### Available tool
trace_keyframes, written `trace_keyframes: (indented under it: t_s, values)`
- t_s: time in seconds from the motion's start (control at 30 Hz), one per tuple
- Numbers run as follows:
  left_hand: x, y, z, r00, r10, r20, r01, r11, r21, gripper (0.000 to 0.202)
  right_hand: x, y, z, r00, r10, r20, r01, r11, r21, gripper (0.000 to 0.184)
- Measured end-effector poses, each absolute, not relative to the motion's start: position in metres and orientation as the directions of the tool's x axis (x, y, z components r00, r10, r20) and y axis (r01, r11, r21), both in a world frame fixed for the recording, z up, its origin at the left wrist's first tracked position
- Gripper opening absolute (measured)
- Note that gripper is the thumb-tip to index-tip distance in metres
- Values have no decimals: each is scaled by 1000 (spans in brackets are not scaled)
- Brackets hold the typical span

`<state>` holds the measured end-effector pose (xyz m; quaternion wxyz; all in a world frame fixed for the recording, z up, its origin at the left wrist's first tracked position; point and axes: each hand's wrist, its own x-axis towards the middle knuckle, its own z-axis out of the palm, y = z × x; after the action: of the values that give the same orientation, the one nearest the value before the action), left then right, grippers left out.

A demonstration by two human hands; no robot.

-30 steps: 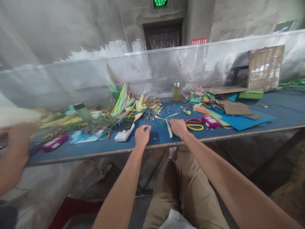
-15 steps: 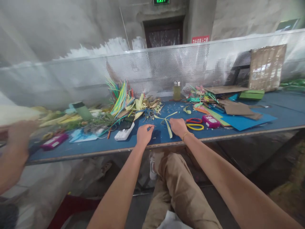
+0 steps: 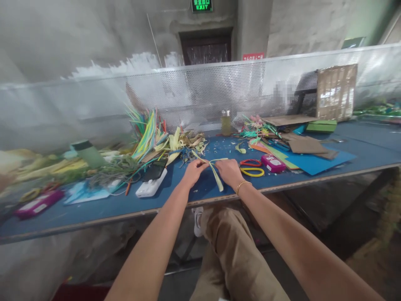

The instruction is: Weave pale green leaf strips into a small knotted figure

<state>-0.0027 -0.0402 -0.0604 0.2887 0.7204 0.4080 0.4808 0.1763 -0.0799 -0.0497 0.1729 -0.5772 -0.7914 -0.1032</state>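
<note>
A matt blue tabletop (image 3: 103, 205) carries pale, papery leaf strips (image 3: 216, 175), glossy plastic scissors (image 3: 252, 167), rough brown cardboard (image 3: 305, 145), backed by perforated metal screen (image 3: 200, 96).

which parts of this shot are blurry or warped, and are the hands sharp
Head view: both hands, left hand and right hand, look fairly sharp on the leaf strip; the left edge is smeared, the table edge bends, and a pixelated patch sits on the mesh screen.
</note>
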Motion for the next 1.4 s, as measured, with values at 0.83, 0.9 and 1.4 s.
trace_keyframes:
  t_s: [0.83,0.9,1.4]
  values:
    - [-4,-49,-55,153,837,525,326,-545,773,25,168,-82,-52,-360,822,441,906,421,-45,38]
    - [-4,-49,-55,158,833,530,345,-550,761,24,168,-83,-52,-362,813,456,904,425,-40,39]
    - [-1,-49,-55,152,879,453,310,-477,822,25,169,-84,-53,-410,763,501,872,488,-30,36]
